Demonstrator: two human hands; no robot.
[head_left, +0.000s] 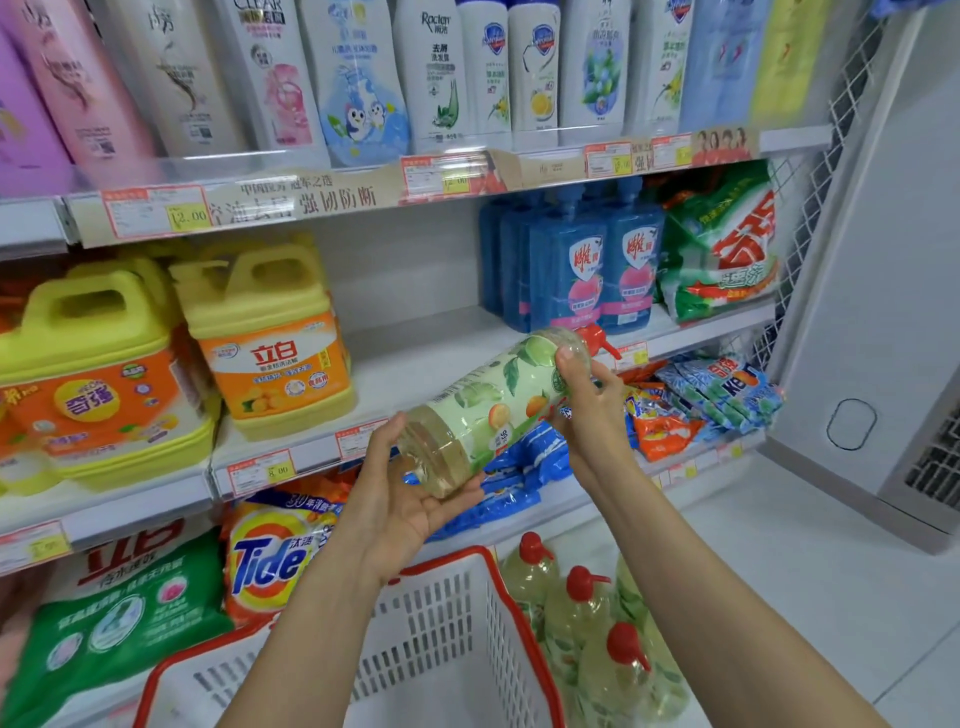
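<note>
Clear plastic red-capped detergent bottle (498, 405) lies tilted between both hands: left hand (410, 493) cups its base, right hand (587, 400) grips its neck, seemingly above the white red-rimmed basket (441, 623).

The bottle (493, 415) lies tilted between the left hand (410, 499) and the right hand (589, 402), before the shelf (415, 358), above the basket (431, 639), right of the jugs (270, 343).

left hand (410, 499) cups the bottle (483, 405) base, palm up; right hand (589, 402) grips near its neck; both forearms extended.
</note>
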